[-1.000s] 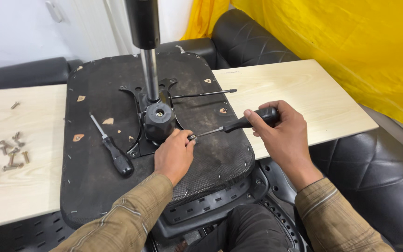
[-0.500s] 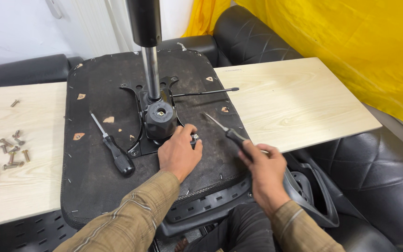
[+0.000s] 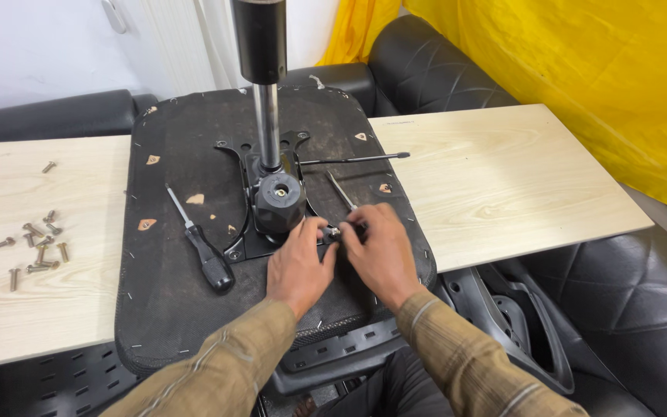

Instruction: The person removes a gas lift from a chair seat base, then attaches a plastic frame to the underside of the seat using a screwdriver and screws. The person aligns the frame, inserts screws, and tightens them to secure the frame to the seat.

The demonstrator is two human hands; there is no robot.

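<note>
- Head view: an upturned black chair seat (image 3: 171,309) lies across a pale wooden board (image 3: 503,185), its underside facing up, with small staples along its rim and a few tan patches on the fabric.
- Near the seat's middle a black metal mechanism plate (image 3: 235,166) is fixed, and a chrome gas-lift column (image 3: 269,127) rises from it to a black cylinder at the top edge of the picture; a black knob-like hub (image 3: 278,202) sits at the column's foot.
- The left hand (image 3: 296,266) rests on the seat just below the hub, fingers curled, its fingertips pinching a small metal part (image 3: 332,232) at the plate's lower right corner.
- The right hand (image 3: 384,251) meets it from the right, fingers bent round the same small part and over the handle end of a screwdriver (image 3: 341,191), whose thin shaft sticks out towards the far edge of the seat. Whether the right hand grips that handle tightly I cannot tell.
- A second screwdriver with a black handle (image 3: 202,255) lies loose on the seat's left half, tip pointing away from the person.
- A long thin black rod (image 3: 357,160) stretches from the plate towards the seat's right edge, its tip reaching onto the board.
- A cluster of loose screws (image 3: 36,247) lies on the board near its left edge, one more screw (image 3: 49,166) apart near the far edge.
- Yellow cloth (image 3: 580,77) hangs at the right; black quilted upholstery (image 3: 642,309) lies beneath the board.
</note>
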